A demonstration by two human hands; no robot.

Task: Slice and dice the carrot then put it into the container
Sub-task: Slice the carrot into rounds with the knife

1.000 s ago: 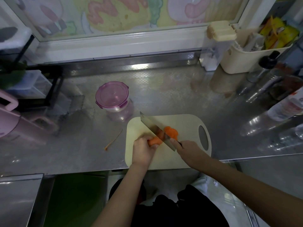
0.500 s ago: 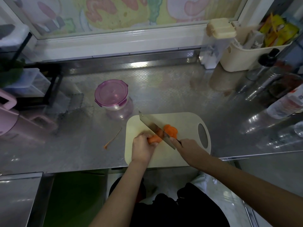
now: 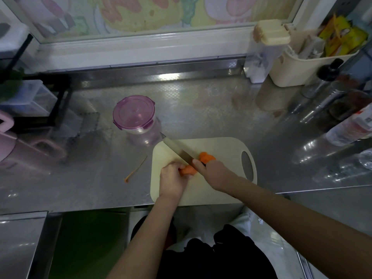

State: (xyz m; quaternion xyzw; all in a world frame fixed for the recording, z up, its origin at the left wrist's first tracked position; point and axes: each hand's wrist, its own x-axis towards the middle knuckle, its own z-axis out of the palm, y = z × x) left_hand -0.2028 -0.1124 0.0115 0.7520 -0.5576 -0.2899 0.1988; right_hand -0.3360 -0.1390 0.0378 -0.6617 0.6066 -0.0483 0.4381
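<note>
A cream cutting board (image 3: 225, 146) lies at the steel counter's front edge. On it my left hand (image 3: 172, 180) grips the uncut end of an orange carrot (image 3: 188, 170). My right hand (image 3: 209, 172) holds the handle of a wide knife (image 3: 177, 150), whose blade comes down across the carrot just right of my left fingers. Cut carrot slices (image 3: 206, 157) lie on the board behind the blade. A clear round container with a purple lid (image 3: 133, 113), closed, stands left of the board's far corner.
A thin carrot peel strip (image 3: 136, 169) lies on the counter left of the board. A pink jug (image 3: 6, 141) stands far left. A cream basket (image 3: 308, 63), a clear dispenser (image 3: 261, 57) and several bottles (image 3: 350, 125) crowd the right side.
The knife has shifted left along the carrot towards my left hand, and my right hand has come closer to it. The pile of slices lies to the right.
</note>
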